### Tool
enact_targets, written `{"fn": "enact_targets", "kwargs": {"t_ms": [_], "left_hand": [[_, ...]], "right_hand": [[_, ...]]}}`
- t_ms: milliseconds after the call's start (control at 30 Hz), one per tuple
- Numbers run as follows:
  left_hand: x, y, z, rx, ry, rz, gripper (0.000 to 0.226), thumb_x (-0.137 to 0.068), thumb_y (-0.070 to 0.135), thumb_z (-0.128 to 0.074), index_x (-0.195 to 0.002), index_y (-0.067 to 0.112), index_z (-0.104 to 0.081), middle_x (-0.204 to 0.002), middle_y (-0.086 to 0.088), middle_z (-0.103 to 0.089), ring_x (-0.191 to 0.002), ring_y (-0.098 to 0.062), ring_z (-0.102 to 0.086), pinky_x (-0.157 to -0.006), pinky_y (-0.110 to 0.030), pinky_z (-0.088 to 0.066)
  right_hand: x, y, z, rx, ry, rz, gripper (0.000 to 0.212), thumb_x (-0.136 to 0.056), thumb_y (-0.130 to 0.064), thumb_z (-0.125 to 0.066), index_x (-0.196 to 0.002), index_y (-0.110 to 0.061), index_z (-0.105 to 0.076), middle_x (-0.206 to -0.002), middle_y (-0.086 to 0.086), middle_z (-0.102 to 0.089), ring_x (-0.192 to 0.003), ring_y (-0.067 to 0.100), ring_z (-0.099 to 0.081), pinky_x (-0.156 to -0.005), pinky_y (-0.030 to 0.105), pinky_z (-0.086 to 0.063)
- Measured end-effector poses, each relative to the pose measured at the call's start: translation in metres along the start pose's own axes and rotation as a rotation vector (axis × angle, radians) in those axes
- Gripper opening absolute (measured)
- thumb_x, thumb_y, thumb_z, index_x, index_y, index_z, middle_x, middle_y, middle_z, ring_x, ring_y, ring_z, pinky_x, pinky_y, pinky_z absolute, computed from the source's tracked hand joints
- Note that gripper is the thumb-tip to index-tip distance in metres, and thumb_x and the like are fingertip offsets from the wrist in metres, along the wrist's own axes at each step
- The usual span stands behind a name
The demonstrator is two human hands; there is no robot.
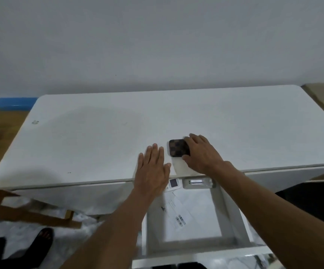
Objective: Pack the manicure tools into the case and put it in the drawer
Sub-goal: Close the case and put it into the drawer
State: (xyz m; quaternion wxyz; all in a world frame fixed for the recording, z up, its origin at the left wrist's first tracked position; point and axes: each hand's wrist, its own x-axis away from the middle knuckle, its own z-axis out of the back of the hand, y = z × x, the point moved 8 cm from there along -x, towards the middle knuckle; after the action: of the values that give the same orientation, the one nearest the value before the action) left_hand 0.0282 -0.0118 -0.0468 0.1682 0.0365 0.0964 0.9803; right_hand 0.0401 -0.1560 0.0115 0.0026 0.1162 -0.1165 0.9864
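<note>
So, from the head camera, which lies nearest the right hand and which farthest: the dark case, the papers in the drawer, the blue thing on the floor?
1. Dark case: under the right hand fingers, on the table.
2. Papers: below, in the open drawer.
3. Blue thing: far left, beyond the table's corner.

A white table (99, 133) with rounded corners is set against a pale wall. A small dark checkered case (177, 148), shut, is seen lying on the tabletop near its front edge, at about 4 o'clock from the middle. The left hand (153, 167) is laid flat on the surface just beside the case, at its 8 o'clock. The right hand (202, 152) is placed on the case's right side. A small grey mark (35, 122) is seen near the table's left edge.
</note>
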Motion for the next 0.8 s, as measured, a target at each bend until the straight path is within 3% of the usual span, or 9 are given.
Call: {"fn": "enact_targets", "kwargs": {"t_ms": [67,167,367,600,800], "left_hand": [[0.000,-0.001,-0.002,-0.003,0.042,0.025,0.062,-0.098,0.040,-0.016,-0.148,0.009,-0.034,-0.156,-0.014,-0.029,-0.145,-0.030,-0.025,-0.116,-0.051,-0.021],[0.000,-0.001,-0.005,-0.006,0.057,0.040,0.059,-0.099,0.039,-0.021,-0.148,0.009,-0.035,-0.155,-0.013,-0.031,-0.144,-0.029,-0.027,-0.116,-0.052,-0.025],[0.002,0.002,-0.006,-0.023,0.047,0.087,0.060,-0.098,0.038,-0.015,-0.150,0.010,-0.028,-0.158,-0.012,-0.025,-0.146,-0.028,-0.022,-0.117,-0.051,-0.019],[0.006,0.007,-0.008,-0.041,0.002,0.134,0.069,-0.092,0.045,0.007,-0.154,0.015,-0.004,-0.163,-0.007,0.000,-0.150,-0.024,0.002,-0.120,-0.048,-0.003],[0.008,0.007,-0.008,-0.018,0.007,0.154,0.061,-0.100,0.044,-0.004,-0.154,0.017,-0.001,-0.163,-0.004,0.004,-0.149,-0.021,0.006,-0.119,-0.046,0.001]], "right_hand": [[-0.009,-0.002,-0.005,0.028,-0.036,0.027,0.066,-0.088,-0.035,-0.059,-0.144,-0.012,-0.033,-0.152,0.009,-0.035,-0.139,0.033,-0.031,-0.114,0.047,-0.032],[-0.019,-0.003,-0.012,0.030,-0.076,0.050,0.068,-0.084,-0.038,-0.059,-0.143,-0.014,-0.033,-0.148,0.009,-0.040,-0.136,0.033,-0.034,-0.113,0.049,-0.033],[-0.025,-0.001,-0.013,0.016,-0.118,0.085,0.066,-0.084,-0.041,-0.059,-0.141,-0.017,-0.035,-0.141,0.010,-0.044,-0.126,0.035,-0.040,-0.104,0.047,-0.043],[-0.020,0.006,-0.008,0.013,-0.105,0.091,0.058,-0.080,-0.044,-0.067,-0.128,-0.017,-0.048,-0.126,0.010,-0.051,-0.115,0.033,-0.048,-0.095,0.046,-0.048],[0.017,0.008,-0.011,0.006,-0.090,0.086,0.056,-0.073,-0.044,-0.070,-0.120,-0.017,-0.055,-0.113,0.005,-0.055,-0.109,0.028,-0.051,-0.082,0.039,-0.049]]}}
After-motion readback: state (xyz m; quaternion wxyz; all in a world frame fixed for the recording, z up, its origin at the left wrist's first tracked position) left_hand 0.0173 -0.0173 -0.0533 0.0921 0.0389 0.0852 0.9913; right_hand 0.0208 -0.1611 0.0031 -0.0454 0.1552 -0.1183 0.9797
